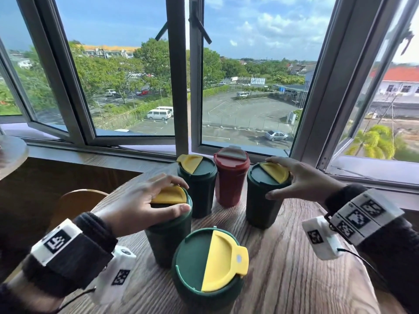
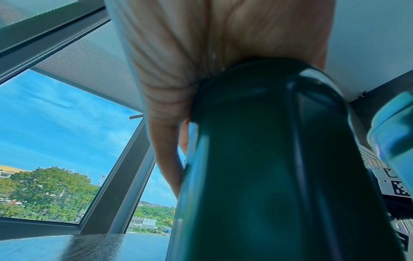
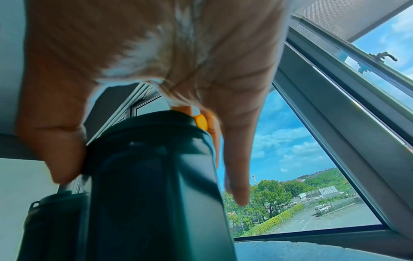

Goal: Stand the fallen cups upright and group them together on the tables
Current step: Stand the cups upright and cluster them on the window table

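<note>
Five lidded cups stand upright, close together on the round wooden table (image 1: 294,268). My left hand (image 1: 179,196) grips the yellow-flapped lid of the left green cup (image 1: 167,241) from above; in the left wrist view the palm sits on this cup (image 2: 268,159). My right hand (image 1: 275,177) arches over the lid of the right green cup (image 1: 263,207), thumb at the front rim and fingers behind. In the right wrist view the thumb (image 3: 55,150) presses that cup (image 3: 152,176) while one finger hangs off it. Between them stand a green cup (image 1: 200,193) and a red cup (image 1: 230,184). Another green cup (image 1: 204,268) is nearest me.
Open windows and a sill (image 1: 362,175) run just behind the table's far edge. A second round table (image 1: 11,155) shows at the far left, and a wooden chair (image 1: 74,205) stands below the table's left edge. Bare tabletop lies to the front right.
</note>
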`<state>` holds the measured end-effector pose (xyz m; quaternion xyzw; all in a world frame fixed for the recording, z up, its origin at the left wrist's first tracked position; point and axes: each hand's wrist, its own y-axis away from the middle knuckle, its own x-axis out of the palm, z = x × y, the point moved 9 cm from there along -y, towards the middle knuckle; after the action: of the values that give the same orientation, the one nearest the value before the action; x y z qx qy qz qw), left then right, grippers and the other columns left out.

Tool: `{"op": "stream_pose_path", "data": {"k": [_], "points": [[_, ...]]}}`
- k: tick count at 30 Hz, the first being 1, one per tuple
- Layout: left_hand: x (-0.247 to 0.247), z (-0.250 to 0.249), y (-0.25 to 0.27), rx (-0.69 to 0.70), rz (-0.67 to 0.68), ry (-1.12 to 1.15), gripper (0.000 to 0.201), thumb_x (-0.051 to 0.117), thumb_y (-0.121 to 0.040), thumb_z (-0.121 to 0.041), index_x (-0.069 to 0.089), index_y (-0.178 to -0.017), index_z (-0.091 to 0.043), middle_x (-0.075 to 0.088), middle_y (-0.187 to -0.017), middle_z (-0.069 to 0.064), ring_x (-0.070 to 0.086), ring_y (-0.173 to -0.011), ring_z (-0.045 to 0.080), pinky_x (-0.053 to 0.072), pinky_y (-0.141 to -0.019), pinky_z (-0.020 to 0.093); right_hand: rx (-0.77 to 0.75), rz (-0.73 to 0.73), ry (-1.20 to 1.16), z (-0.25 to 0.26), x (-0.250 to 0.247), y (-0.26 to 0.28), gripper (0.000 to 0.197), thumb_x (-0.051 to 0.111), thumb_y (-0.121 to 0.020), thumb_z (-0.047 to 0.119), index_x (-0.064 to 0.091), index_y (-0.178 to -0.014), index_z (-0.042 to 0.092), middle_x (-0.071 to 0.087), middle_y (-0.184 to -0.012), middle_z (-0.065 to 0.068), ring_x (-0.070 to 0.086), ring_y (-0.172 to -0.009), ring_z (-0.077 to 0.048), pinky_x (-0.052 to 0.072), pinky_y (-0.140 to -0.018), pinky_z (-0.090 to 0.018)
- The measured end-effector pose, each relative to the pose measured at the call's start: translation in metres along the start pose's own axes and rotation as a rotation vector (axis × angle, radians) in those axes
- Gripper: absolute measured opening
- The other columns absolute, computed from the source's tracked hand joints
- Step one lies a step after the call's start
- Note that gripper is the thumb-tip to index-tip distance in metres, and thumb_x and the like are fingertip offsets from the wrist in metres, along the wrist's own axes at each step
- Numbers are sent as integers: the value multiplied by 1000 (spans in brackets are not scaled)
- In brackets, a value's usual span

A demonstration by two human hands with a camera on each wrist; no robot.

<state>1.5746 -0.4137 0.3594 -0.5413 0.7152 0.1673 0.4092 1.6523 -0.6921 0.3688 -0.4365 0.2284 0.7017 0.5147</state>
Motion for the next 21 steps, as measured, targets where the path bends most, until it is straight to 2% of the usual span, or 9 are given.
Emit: {"op": "stream_pose_path", "data": {"k": [4,7,9,10,12,14,17,19,21], "points": [[-1,1,0,3,-4,4,50,53,-63,-73,51,-107,-51,54,-103,-26,56,-92,0,51,-81,31,-27,-53,107,12,-4,9,97,81,-59,47,35,-140,23,40,-138,3,37,-121,-5,25,-100,-19],[0,2,0,0,-2,0,51,52,-62,-75,51,-108,-51,55,-104,-25,56,-93,1,51,-82,33,-134,-173,121,38,-15,25,102,74,-55,66,38,-139,21,40,-140,5,38,-125,-4,25,-100,-13],[0,2,0,7,-5,-7,50,52,-63,-74,50,-107,-51,55,-105,-26,56,-93,0,51,-83,33,-253,-252,84,64,-23,42,88,66,-59,66,46,-133,24,45,-136,10,42,-123,0,31,-101,-14],[0,1,-1,10,-7,-11,49,52,-63,-73,50,-107,-51,55,-105,-26,55,-93,-1,51,-83,33,-311,-267,34,78,-25,51,78,66,-63,63,50,-129,26,48,-133,13,44,-122,1,36,-103,-20],[0,1,-1,15,-11,-12,49,52,-64,-73,51,-107,-51,56,-106,-25,55,-95,-1,50,-84,32,-389,-208,-106,104,-19,68,62,70,-68,54,55,-123,27,51,-129,16,47,-124,-2,44,-102,-30],[0,1,-1,17,-15,-14,49,52,-63,-73,51,-107,-51,56,-105,-24,55,-94,-1,49,-84,30,-409,-37,-160,127,1,82,60,74,-70,48,55,-124,28,49,-131,16,45,-127,-7,48,-99,-33],[-1,0,-1,20,-25,-22,50,51,-63,-73,51,-107,-50,57,-104,-25,55,-94,-2,48,-83,27,-388,234,-119,146,41,100,82,80,-62,47,44,-134,33,41,-136,23,40,-129,-1,44,-102,-26],[-1,0,0,23,-29,-22,51,51,-62,-73,51,-107,-49,57,-103,-26,54,-94,-3,47,-82,26,-385,292,-67,153,59,106,93,81,-59,49,35,-139,35,37,-138,25,37,-129,3,39,-104,-22],[0,0,-1,26,-27,-23,51,50,-62,-74,51,-107,-49,57,-103,-27,54,-94,-3,46,-82,25,-400,283,-26,157,71,107,97,80,-61,50,30,-142,34,40,-137,21,39,-128,2,39,-104,-22]]}}
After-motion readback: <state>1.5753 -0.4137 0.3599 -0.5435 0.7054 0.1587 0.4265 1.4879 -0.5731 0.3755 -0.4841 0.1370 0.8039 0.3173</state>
